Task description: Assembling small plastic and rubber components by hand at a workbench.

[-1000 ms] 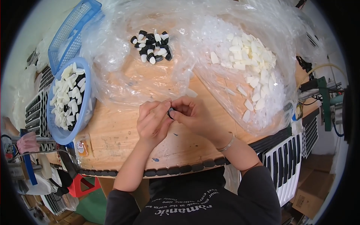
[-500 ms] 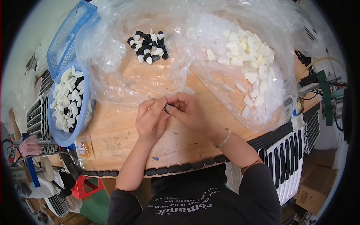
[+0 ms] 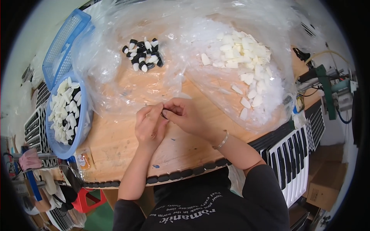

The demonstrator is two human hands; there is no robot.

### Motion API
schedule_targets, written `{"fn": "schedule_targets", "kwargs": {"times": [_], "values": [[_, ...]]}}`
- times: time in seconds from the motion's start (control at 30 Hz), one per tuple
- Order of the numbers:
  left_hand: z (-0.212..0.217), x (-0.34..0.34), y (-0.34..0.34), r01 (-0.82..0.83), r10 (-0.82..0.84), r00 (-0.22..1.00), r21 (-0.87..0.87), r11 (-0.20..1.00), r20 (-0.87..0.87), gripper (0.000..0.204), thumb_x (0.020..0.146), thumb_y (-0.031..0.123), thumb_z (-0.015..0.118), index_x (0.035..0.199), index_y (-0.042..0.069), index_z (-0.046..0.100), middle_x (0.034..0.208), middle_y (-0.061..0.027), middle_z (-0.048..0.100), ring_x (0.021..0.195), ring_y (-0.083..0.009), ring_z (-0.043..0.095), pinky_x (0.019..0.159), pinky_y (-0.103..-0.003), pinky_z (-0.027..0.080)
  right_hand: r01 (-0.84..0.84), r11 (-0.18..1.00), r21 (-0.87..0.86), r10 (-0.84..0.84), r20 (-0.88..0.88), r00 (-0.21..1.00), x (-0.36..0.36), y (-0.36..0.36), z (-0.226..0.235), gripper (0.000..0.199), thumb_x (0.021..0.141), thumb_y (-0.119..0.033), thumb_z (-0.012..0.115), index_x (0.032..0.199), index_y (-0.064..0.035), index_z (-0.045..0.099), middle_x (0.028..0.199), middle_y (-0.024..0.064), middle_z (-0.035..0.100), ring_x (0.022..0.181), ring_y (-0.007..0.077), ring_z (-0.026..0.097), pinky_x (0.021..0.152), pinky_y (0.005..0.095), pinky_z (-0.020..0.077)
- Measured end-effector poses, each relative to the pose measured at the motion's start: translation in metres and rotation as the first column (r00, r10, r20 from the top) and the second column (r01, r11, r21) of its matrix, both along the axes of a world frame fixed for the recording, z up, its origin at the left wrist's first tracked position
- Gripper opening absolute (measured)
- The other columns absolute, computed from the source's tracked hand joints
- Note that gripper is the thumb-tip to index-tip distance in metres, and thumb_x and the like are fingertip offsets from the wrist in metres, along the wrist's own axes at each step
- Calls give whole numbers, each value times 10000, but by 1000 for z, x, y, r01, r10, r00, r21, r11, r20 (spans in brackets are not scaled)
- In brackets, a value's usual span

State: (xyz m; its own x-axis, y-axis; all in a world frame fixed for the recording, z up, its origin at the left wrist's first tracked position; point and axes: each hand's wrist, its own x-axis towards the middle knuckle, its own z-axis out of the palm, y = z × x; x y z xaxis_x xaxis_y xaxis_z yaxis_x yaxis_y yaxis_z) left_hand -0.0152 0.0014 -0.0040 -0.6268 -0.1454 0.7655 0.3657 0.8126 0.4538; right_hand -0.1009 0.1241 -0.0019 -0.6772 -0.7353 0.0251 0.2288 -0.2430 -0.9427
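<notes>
My left hand (image 3: 149, 125) and my right hand (image 3: 185, 116) meet above the wooden table. Pinched between their fingertips is a small dark, rounded piece (image 3: 165, 113), mostly hidden by fingers and thumbs. Both hands are closed at it; whether a white piece is in there too cannot be seen. Beyond the hands lies a pile of small black pieces with white tips (image 3: 143, 55) on clear plastic sheeting. Farther right, many loose off-white flat, rounded pieces (image 3: 246, 50) are heaped on the sheeting. At the left, a blue basin (image 3: 87, 115) is filled with similar white and black pieces.
A blue perforated basket (image 3: 63, 50) leans behind the basin. Dark oval pads (image 3: 175, 175) line the table's near edge (image 3: 127, 169). Panels of black and white strips (image 3: 291, 165) stand at the right, near a green-framed machine (image 3: 327, 92). A red stool (image 3: 86, 200) is below left.
The whole scene has shifted a little left in the view. My hands keep their pinch on the dark piece, with the fingers only slightly rearranged.
</notes>
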Motion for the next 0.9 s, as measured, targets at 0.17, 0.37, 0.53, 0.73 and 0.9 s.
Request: {"fn": "schedule_targets", "kwargs": {"times": [0.17,0.37,0.53,0.73,0.9], "values": [[-1,10,-18,-155,143,987,194,969,74,492,643,-66,753,1117,-26,625,1040,-140,669,937,-279,605,848,-344,484,250,891,380,-9,-535,845,-61,32,25,128,871,-91,635,967,-12,668,816,-22,654,734,44,573,650,235,482],[8,9,-16,-85,59,994,325,942,87,466,648,-60,748,1099,-14,642,1033,-125,675,961,-255,602,873,-328,471,647,654,392,-14,-849,528,-166,56,-2,106,797,-60,658,879,-5,695,753,128,669,683,210,628,641,305,494],[9,8,-16,-36,3,994,309,950,106,447,642,-39,759,1076,-9,656,1033,-114,678,962,-250,604,867,-326,473,693,628,354,178,-932,315,-169,47,-24,81,750,-72,690,816,-27,704,756,152,637,705,298,632,663,367,503],[10,11,-17,-20,-30,990,344,939,140,469,641,-57,744,1095,-4,641,1060,-115,663,995,-236,591,888,-325,463,798,508,324,130,-945,300,-131,47,0,70,772,-64,683,826,-21,697,736,104,639,697,234,639,650,328,502],[3,11,-9,-9,-15,993,208,978,114,448,642,-15,764,1069,4,631,994,-132,654,932,-281,603,813,-349,479,403,897,184,-204,-637,744,-16,22,34,34,814,-11,658,833,17,662,770,15,644,657,44,561,576,193,443]]}}
